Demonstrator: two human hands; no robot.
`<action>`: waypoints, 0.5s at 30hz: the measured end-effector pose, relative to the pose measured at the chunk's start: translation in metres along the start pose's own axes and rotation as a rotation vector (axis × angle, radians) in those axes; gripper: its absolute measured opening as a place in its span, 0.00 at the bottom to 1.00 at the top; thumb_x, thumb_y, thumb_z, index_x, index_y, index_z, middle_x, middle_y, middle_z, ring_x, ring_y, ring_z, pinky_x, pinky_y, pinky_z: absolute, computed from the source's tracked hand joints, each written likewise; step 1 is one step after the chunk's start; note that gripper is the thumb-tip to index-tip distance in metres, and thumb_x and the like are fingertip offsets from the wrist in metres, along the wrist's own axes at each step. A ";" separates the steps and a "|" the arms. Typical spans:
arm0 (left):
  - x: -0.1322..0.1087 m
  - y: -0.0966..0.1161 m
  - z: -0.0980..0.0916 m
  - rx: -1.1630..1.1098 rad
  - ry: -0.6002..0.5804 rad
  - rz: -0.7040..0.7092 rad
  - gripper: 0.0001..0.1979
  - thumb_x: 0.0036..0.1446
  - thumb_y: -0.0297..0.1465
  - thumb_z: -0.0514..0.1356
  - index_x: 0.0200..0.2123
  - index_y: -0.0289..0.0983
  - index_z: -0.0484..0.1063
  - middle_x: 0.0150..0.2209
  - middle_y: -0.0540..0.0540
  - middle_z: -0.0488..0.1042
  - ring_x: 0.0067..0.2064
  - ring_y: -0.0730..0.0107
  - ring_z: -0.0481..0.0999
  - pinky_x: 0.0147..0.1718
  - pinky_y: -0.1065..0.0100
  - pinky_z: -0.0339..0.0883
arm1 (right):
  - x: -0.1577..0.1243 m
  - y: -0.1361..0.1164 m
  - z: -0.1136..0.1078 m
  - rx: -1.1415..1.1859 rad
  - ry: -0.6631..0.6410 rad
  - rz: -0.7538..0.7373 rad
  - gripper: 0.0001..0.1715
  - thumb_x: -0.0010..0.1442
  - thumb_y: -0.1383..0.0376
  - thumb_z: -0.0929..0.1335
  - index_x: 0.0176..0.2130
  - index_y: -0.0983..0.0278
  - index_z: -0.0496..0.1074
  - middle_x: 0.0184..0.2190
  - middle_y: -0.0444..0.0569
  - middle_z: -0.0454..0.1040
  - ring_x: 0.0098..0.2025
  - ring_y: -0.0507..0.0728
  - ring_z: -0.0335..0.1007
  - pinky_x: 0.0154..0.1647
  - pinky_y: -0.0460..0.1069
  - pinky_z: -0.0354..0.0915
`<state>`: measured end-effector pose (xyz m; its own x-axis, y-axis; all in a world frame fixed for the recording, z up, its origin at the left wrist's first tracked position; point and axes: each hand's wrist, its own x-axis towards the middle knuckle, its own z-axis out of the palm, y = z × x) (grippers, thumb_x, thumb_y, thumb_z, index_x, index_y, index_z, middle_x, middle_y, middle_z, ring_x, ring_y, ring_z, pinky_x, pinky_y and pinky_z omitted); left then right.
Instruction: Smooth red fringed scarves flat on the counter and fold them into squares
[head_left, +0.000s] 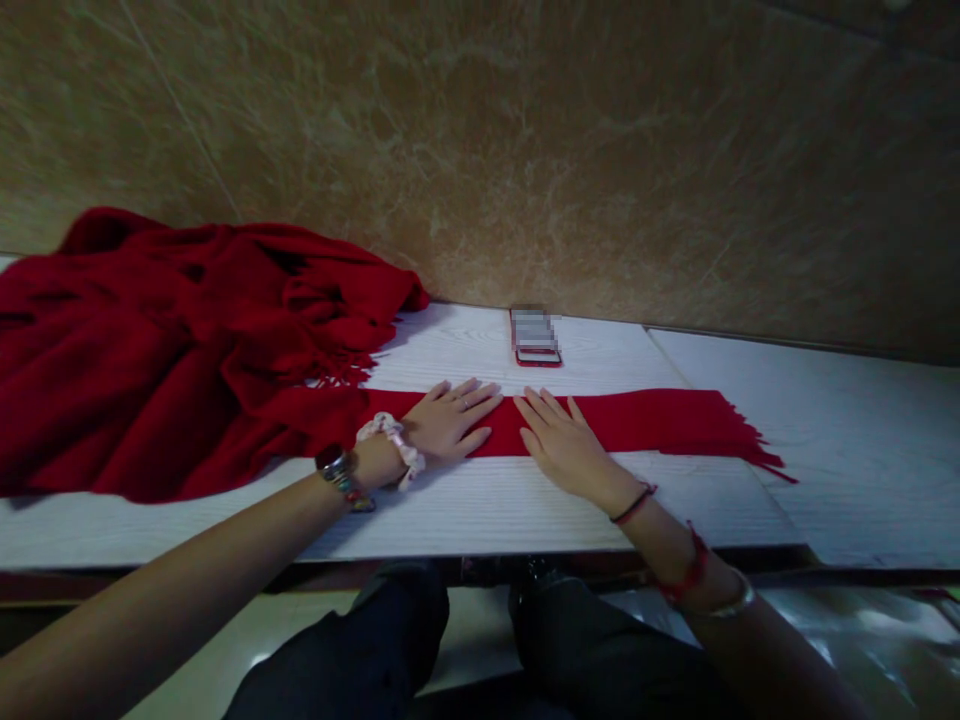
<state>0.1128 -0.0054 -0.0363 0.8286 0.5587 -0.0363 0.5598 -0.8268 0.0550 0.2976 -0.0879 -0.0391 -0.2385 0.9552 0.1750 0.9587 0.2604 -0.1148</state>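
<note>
- Where the narrow strip of red fringed scarf [652, 422] runs flat along the white wood-grain table [862, 450], I have both hands resting on top of it, side by side near its middle.
- On my left hand [444, 425] the grip is loose, fingers slightly apart and thumb out to the side, laid flat over the cloth; a thin ring [464, 404] sits on one finger.
- My right hand [559, 440] has its grip spread too, fingers extended on the strip, their tips just beside those of the left.
- To the right, the strip ends in a tasselled fringe [761, 450] lying on the table; to the left it meets a rumpled heap of red cloth [187, 350], and I cannot tell whether the two are one piece.
- Beyond the hands I see a red-edged smartphone [535, 335], its face pixelated, lying between the strip and the brown marbled wall [480, 180].
- A white scrunchie [391, 435] and a wristwatch [334, 465] circle the left wrist; a red cord bracelet [690, 570] and a pale bangle [739, 600] ring the right forearm.
</note>
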 end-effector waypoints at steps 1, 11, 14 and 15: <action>-0.001 -0.001 0.002 0.000 0.008 -0.008 0.26 0.60 0.39 0.42 0.61 0.39 0.49 0.63 0.47 0.46 0.62 0.54 0.45 0.55 0.48 0.43 | -0.001 0.001 0.003 -0.024 -0.012 -0.002 0.28 0.62 0.62 0.53 0.59 0.66 0.53 0.61 0.55 0.51 0.62 0.62 0.43 0.58 0.65 0.44; -0.004 0.001 -0.003 0.002 0.003 -0.042 0.32 0.58 0.44 0.44 0.61 0.34 0.45 0.62 0.42 0.45 0.62 0.54 0.43 0.56 0.49 0.41 | 0.000 0.003 0.000 -0.069 -0.003 0.052 0.29 0.61 0.62 0.53 0.60 0.68 0.52 0.61 0.58 0.49 0.62 0.64 0.42 0.57 0.66 0.46; -0.005 -0.001 -0.002 0.005 0.006 -0.037 0.34 0.57 0.45 0.44 0.61 0.32 0.44 0.62 0.41 0.46 0.62 0.54 0.43 0.56 0.50 0.41 | 0.005 0.002 0.005 -0.058 -0.018 -0.050 0.28 0.62 0.62 0.52 0.60 0.66 0.51 0.61 0.54 0.50 0.62 0.62 0.42 0.58 0.64 0.46; -0.006 -0.002 -0.002 0.007 0.006 -0.036 0.34 0.57 0.46 0.44 0.61 0.32 0.44 0.62 0.41 0.45 0.62 0.54 0.43 0.56 0.50 0.41 | 0.003 0.007 0.006 -0.063 -0.028 -0.056 0.29 0.62 0.62 0.52 0.60 0.66 0.51 0.61 0.54 0.50 0.62 0.62 0.43 0.58 0.64 0.47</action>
<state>0.1069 -0.0072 -0.0344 0.8079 0.5885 -0.0317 0.5893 -0.8065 0.0465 0.3024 -0.0829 -0.0453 -0.2950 0.9434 0.1517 0.9515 0.3046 -0.0435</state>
